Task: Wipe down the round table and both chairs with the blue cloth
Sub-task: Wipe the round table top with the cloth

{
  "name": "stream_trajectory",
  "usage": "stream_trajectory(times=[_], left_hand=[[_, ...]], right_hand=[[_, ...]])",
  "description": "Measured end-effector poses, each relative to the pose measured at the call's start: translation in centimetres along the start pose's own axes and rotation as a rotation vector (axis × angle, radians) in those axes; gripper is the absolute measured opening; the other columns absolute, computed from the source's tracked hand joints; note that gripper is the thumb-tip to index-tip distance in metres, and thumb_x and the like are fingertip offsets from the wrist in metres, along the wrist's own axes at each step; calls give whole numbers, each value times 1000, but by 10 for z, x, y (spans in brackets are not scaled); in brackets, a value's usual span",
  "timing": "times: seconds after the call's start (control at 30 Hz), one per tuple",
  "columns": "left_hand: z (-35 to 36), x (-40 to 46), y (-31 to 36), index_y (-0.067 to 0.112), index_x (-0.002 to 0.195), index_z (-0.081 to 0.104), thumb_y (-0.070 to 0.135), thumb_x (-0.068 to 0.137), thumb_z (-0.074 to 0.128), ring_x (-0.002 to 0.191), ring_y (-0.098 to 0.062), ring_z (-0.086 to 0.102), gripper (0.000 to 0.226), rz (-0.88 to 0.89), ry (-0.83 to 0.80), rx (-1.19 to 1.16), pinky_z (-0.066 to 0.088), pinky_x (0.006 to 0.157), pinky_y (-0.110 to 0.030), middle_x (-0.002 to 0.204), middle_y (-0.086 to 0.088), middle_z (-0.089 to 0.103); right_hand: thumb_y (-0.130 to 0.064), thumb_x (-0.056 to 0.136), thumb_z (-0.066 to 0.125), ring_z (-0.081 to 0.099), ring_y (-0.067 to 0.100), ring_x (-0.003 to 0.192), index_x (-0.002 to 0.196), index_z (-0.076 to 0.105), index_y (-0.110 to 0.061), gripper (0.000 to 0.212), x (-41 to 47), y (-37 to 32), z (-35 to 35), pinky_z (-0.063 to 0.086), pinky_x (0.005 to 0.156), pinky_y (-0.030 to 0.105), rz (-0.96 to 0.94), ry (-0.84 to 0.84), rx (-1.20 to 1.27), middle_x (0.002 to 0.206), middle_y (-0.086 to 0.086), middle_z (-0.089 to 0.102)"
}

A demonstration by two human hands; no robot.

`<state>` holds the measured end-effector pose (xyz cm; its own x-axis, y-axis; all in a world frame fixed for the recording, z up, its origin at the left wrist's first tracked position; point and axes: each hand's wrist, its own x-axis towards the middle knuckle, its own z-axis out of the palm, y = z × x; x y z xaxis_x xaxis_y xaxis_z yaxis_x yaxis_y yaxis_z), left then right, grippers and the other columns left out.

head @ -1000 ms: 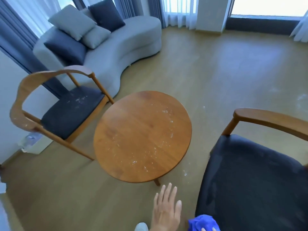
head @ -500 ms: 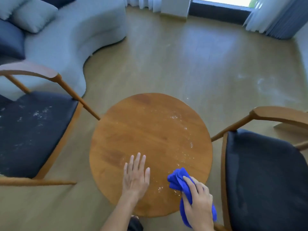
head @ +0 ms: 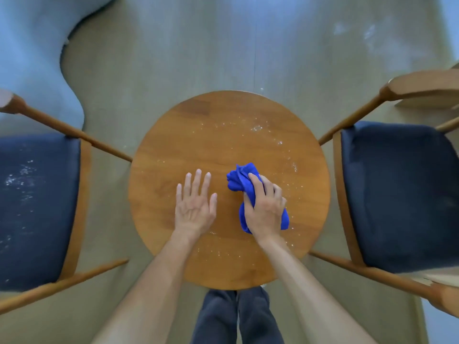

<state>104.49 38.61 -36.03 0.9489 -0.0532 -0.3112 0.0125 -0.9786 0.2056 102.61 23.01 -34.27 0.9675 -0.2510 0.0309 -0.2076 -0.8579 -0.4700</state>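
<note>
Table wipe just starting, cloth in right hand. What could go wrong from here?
1. The blue cloth is bunched in the right hand, so strokes may miss white specks spread over the round table.
2. Wiping outward could push specks onto the floor or the right chair.
3. The left chair seat, visibly speckled, could get forgotten.

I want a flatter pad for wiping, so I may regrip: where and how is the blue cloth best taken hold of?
Take the blue cloth at its free bunched end, which sticks out beyond the right hand towards the far side of the round table. Come from above with the left hand, which lies flat and unoccupied just beside it. That end is probably the easiest grip.
</note>
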Motion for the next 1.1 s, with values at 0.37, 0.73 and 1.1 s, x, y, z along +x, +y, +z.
stream_trajectory(times=[0.37, 0.73, 1.1], left_hand=[[38, 74, -26, 19, 153, 17, 34, 101, 35, 149, -24, 4, 57, 219, 20, 40, 4, 121, -43, 162, -3, 10], [75, 117, -29, 9, 151, 26, 40, 95, 24, 148, -30, 14, 64, 411, 154, 94, 11, 119, -52, 160, -10, 18], [81, 119, -30, 9, 152, 21, 42, 93, 25, 149, -29, 9, 67, 421, 207, 136, 10, 119, -53, 162, -8, 11]], right_hand=[[-35, 86, 62, 54, 32, 110, 127, 59, -22, 43, 29, -12, 76, 46, 82, 44, 116, 129, -118, 131, 3, 56], [-34, 90, 54, 35, 40, 137, 140, 46, -29, 51, 31, 63, 106, 33, 104, 56, -254, 79, -380, 152, 11, 35], [-40, 89, 47, 45, 42, 124, 143, 42, -26, 56, 70, 59, 100, 41, 90, 50, 257, 222, -425, 151, 14, 35]])
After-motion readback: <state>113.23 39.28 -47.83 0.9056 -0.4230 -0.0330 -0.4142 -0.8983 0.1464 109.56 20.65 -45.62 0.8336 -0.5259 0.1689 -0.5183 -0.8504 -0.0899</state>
